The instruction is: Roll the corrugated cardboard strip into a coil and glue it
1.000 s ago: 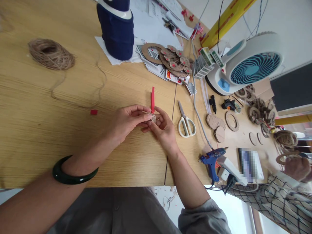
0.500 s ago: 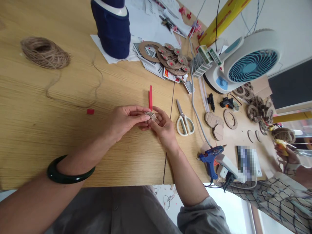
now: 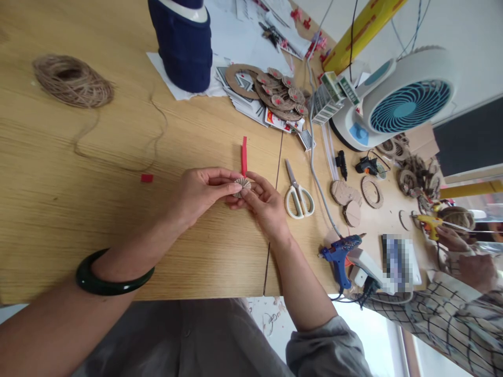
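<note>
Between my two hands is a small pleated paper rosette [image 3: 243, 183], brown and round like a fan. My left hand [image 3: 208, 189] pinches its left edge with thumb and fingers. On the other side my right hand [image 3: 264, 201] grips it, thumb on the front, fingers curled behind. A red paper strip [image 3: 244, 156] lies on the table just beyond my fingertips. Scissors [image 3: 298, 193] with white handles rest to the right of my right hand. Left of my hands is a small red paper piece [image 3: 146, 178].
Jute twine [image 3: 73, 81] lies at the left, a dark blue bottle [image 3: 184, 50] behind. Finished rosettes [image 3: 281, 91] sit on cardboard rings. At the right are a blue glue gun [image 3: 341, 256], a cable [image 3: 314, 157], a fan [image 3: 404, 99] and a co-worker's hand [image 3: 451, 238] holding a yellow glue gun [image 3: 430, 222].
My hands stay almost in place, and the rosette now shows more of its round face. The co-worker's yellow glue gun has moved left, further over the table.
</note>
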A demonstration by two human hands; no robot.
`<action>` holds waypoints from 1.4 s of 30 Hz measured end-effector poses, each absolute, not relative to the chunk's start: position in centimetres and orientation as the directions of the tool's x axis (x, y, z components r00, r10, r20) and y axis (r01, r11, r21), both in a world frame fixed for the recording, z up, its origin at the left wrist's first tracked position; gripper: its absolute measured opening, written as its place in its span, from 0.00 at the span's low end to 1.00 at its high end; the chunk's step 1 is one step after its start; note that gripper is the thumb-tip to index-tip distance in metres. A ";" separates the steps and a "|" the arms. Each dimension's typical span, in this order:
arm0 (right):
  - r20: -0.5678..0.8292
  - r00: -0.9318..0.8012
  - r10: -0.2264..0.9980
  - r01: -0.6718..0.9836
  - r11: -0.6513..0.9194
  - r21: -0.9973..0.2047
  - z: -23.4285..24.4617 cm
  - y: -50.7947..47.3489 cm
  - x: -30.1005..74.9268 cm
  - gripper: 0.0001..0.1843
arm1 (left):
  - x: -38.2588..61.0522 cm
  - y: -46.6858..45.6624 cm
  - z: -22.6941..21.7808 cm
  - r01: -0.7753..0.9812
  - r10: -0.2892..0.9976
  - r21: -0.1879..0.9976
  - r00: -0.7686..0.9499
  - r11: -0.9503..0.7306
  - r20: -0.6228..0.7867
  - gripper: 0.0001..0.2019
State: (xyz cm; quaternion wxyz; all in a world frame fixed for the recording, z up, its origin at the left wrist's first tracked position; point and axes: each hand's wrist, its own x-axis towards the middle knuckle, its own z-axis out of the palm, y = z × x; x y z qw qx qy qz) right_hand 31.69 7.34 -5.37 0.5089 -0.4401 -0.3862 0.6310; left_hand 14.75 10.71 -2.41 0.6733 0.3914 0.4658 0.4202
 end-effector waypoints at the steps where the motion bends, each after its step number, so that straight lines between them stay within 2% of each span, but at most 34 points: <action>1: -0.160 -0.093 0.983 -0.306 -0.182 -0.934 -5.4 7.3 31.7 0.32 | 14.8 10.7 -2.5 -0.198 0.929 0.918 0.218 0.342 -0.299 0.15; 6: -0.156 -0.085 0.984 -0.271 -0.174 -0.947 -5.8 7.5 31.8 0.35 | 14.8 10.7 -2.8 -0.189 0.912 0.906 0.242 0.379 -0.331 0.19; 11: -0.104 -0.035 0.994 -0.191 -0.109 -0.976 -6.0 7.4 31.6 0.35 | 14.9 10.7 -2.9 -0.177 0.918 0.911 0.212 0.372 -0.334 0.18; 17: -0.122 -0.067 0.990 -0.235 -0.135 -0.963 -4.9 7.1 31.2 0.34 | 14.6 10.8 -2.6 -0.166 0.935 0.925 0.160 0.341 -0.316 0.15; 25: -0.072 -0.019 0.997 -0.196 -0.074 -0.978 -5.4 7.4 31.8 0.30 | 14.6 10.8 -2.6 -0.161 0.935 0.928 0.171 0.337 -0.310 0.19; 32: -0.101 -0.006 0.995 -0.213 -0.100 -0.972 -5.4 7.1 31.3 0.31 | 14.6 10.6 -2.9 -0.015 0.942 0.964 0.217 0.267 -0.257 0.19; 36: -0.124 -0.010 0.992 -0.220 -0.123 -0.968 -5.7 7.1 31.3 0.30 | 14.4 10.7 -3.2 0.078 0.942 0.964 0.207 0.253 -0.264 0.23; 39: -0.124 -0.003 0.992 -0.205 -0.122 -0.971 -6.0 7.1 31.5 0.29 | 14.4 10.7 -3.3 0.028 0.930 0.954 0.218 0.297 -0.296 0.27; 42: -0.115 0.037 0.993 -0.212 -0.105 -0.972 -6.1 7.2 31.6 0.30 | 14.6 10.5 -3.2 -0.068 0.933 0.949 0.219 0.306 -0.285 0.27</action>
